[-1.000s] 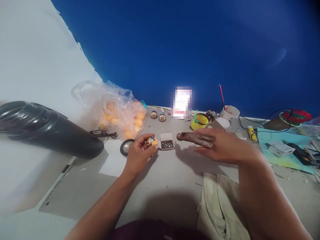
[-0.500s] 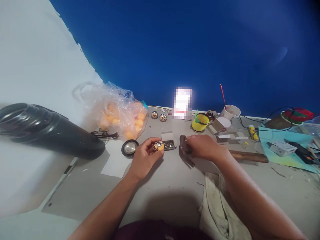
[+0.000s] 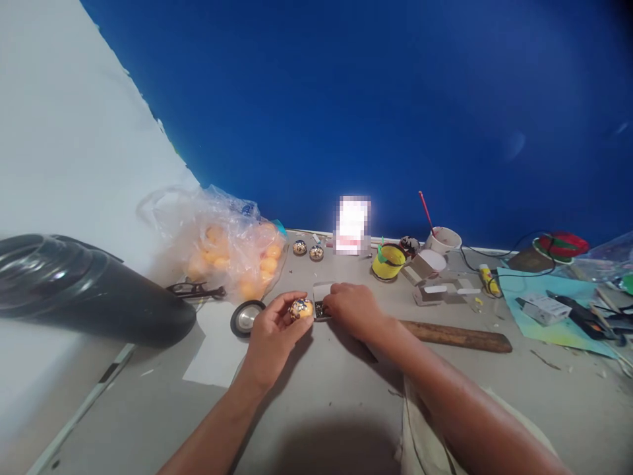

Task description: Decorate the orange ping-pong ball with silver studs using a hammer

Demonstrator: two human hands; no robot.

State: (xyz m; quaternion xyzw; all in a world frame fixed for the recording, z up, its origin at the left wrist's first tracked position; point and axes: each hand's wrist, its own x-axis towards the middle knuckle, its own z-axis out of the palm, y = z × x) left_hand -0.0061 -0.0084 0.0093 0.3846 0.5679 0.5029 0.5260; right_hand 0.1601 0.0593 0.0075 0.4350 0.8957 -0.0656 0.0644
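My left hand (image 3: 271, 333) has its fingers wrapped round an orange ball (image 3: 302, 309) whose surface is partly covered with shiny metal tacks. Just right of the ball is a small open box (image 3: 324, 290) holding small metal pieces, probably tacks. My right hand (image 3: 353, 307) reaches over this box, fingers bent together at its contents; whatever they pinch is hidden. Under the right wrist lies a hammer, its wooden handle (image 3: 459, 335) sticking out to the right and its head mostly covered by my hand and forearm.
Two studded balls (image 3: 308, 250) sit near the wall. A clear plastic bag (image 3: 232, 244) of orange balls lies to the left, behind a dark cylinder (image 3: 99, 297) and a round black-rimmed object (image 3: 246, 318). A yellow container (image 3: 388, 264), a white cup (image 3: 448, 239) and a cloth (image 3: 425, 429) are rightward.
My right hand has let go of the hammer and moved left to the small box. My left hand still holds the ball. The view has tilted and shifted slightly.
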